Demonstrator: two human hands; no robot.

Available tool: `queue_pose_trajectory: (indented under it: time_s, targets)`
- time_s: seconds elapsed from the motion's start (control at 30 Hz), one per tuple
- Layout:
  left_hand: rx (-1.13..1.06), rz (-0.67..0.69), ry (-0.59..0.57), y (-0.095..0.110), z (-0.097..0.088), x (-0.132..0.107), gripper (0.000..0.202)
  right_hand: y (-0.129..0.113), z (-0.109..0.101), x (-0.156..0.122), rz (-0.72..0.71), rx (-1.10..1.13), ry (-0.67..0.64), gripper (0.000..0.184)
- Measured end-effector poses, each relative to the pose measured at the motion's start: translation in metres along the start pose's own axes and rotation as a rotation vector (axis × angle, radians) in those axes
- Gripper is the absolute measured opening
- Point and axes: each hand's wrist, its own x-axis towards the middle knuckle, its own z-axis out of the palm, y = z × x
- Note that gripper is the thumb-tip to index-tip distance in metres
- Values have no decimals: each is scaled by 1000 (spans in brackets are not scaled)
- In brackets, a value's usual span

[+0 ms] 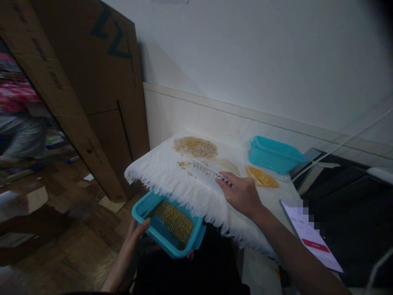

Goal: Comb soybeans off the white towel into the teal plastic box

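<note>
My left hand [130, 241] grips a teal plastic box [147, 203] by its near-left side and holds it tilted below the table's front edge. A layer of yellowish beans [174, 222] lies inside the box. My right hand [241, 192] is closed on a white plastic comb-like scraper [204, 171], which rests on the white fringed towel [172, 180] covering the table. A heap of the same beans [195, 146] lies on the towel farther back, with a few loose beans beside the scraper.
A second teal box [273, 155] and a yellow packet [263, 177] sit at the back right. A phone with a lit screen [310, 233] lies at the right. A large cardboard box [89, 78] stands left, and a white cable [344, 143] crosses the dark surface on the right.
</note>
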Motion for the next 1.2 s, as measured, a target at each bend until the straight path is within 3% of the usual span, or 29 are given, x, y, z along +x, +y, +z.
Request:
queue_pose_trajectory:
  time_s: [0.17, 0.5, 0.9, 1.2]
  targets:
    - [-22, -10, 28, 1, 3, -3, 79, 1, 3, 9, 0, -9, -41, 21]
    - [-55, 19, 56, 5, -1, -3, 82, -12, 4, 18, -132, 75, -99, 20]
    - [-37, 34, 56, 9, 1, -6, 66, -35, -1, 0, -277, 150, 1, 18]
    - [-8, 35, 21, 2, -7, 2, 78, -65, -12, -10, -366, 224, -5, 15]
